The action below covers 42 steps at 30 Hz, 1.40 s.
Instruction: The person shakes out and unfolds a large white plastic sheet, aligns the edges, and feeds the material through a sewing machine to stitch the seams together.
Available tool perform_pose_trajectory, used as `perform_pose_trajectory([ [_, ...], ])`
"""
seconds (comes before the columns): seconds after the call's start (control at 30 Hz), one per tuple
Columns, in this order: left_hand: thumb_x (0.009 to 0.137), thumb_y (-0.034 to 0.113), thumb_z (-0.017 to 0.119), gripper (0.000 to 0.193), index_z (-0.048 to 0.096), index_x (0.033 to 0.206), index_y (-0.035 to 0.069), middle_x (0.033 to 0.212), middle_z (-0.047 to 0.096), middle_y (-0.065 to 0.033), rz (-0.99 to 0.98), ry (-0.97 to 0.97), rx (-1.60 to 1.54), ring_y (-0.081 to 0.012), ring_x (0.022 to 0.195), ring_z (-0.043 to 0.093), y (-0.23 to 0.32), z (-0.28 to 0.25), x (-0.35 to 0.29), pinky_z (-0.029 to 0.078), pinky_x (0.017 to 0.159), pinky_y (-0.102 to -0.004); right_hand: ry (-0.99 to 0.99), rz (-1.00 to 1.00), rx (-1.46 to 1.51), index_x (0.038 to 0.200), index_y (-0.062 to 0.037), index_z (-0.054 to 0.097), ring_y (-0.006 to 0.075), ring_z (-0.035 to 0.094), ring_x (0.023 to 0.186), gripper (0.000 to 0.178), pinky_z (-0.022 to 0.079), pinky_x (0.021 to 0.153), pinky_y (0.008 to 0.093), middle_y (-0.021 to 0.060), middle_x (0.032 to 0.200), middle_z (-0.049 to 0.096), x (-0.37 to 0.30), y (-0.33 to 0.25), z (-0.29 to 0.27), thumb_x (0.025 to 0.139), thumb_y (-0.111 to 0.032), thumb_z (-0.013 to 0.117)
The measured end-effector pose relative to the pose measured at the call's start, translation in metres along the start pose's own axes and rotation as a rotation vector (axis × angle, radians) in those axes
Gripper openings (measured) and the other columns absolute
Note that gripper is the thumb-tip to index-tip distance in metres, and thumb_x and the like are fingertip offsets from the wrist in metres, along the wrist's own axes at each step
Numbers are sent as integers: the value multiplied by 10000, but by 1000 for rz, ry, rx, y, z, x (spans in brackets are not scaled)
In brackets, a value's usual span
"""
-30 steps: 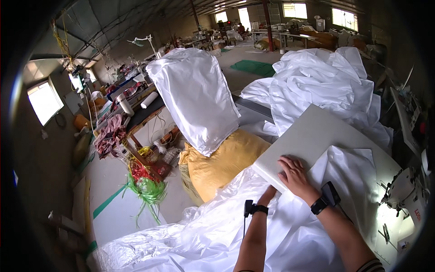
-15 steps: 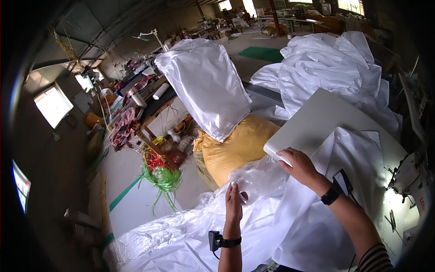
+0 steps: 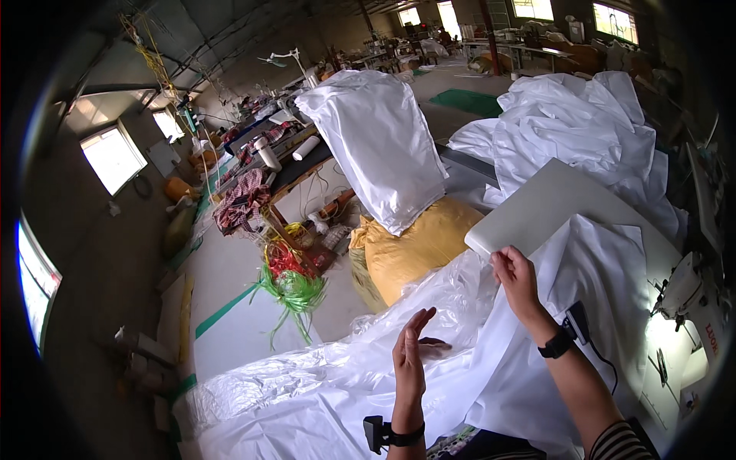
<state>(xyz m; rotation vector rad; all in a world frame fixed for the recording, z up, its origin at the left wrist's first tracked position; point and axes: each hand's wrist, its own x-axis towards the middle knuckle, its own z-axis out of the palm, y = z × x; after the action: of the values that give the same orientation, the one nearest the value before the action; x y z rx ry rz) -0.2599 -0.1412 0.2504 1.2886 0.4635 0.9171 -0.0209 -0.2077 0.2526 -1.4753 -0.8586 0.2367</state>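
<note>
My left hand point(image 3: 412, 353) is above the crumpled clear plastic film point(image 3: 452, 295), fingers stretched and the thumb apart, holding nothing. At the near left corner of the pale sewing table point(image 3: 548, 199) is my right hand point(image 3: 519, 282). Its fingers are loosely bent, with nothing visible in them; whether they touch the corner is unclear. White fabric point(image 3: 598, 264) drapes over the table and down toward me. More white sheeting point(image 3: 322, 410) spreads below my left hand. Each wrist wears a black strap with a small device.
Beyond the film sits a full yellow sack point(image 3: 418, 249), with a white bag point(image 3: 376, 146) leaning above it. A heap of white fabric point(image 3: 567, 123) lies behind the table. Green strips point(image 3: 295, 295) hang at the left. A sewing machine point(image 3: 682, 287) with its lamp lit stands at right.
My left hand has moved a little right and down, its fingers spreading wider. My right hand has drawn back from the tabletop to its corner, fingers more bent. The view has shifted slightly.
</note>
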Motion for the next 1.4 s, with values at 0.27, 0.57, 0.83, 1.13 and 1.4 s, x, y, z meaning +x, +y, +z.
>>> perform_pose_trajectory([
  [0.27, 1073, 462, 373, 667, 285, 1548, 3, 1606, 301, -201, 50, -21, -285, -384, 1445, 363, 1, 43, -26, 352, 1150, -499, -642, 72, -145, 1122, -19, 648, 202, 696, 784, 379, 540, 654, 344, 129, 957, 708, -99, -60, -8, 940, -345, 716],
  [0.57, 1009, 143, 604, 367, 529, 1346, 17, 1358, 567, -155, 49, 258, -9, -290, 1285, 550, -4, 21, -47, 456, 1058, -426, -368, 174, 165, 1140, 32, 636, 83, 611, 925, 163, 514, 832, 270, 35, 1003, 690, -107, -9, 12, 991, -9, 584],
  [0.83, 766, -120, 685, 277, 685, 1017, -3, 1071, 675, -125, 398, 109, 552, -270, 1049, 640, -7, 35, -40, 489, 944, -362, -548, 171, 139, 1100, 41, 653, 60, 579, 906, 134, 503, 824, 253, 17, 965, 670, -109, -26, 8, 992, 7, 582],
  [1.13, 996, 144, 629, 112, 604, 953, 44, 932, 711, -104, 211, 247, 19, -118, 784, 618, 19, -3, -23, 423, 672, -229, -223, 202, 331, 1102, 37, 636, 96, 650, 907, 190, 543, 837, 265, 61, 1016, 691, -99, -9, -13, 1052, -116, 534],
  [1.4, 1064, 281, 517, 177, 511, 1056, 103, 881, 734, -78, 343, 336, 461, -122, 702, 678, 171, -121, 42, 488, 550, -225, 213, 404, 698, 1045, -102, 551, 130, 562, 655, 217, 548, 674, 309, 4, 754, 529, -79, 28, -53, 1065, -310, 491],
])
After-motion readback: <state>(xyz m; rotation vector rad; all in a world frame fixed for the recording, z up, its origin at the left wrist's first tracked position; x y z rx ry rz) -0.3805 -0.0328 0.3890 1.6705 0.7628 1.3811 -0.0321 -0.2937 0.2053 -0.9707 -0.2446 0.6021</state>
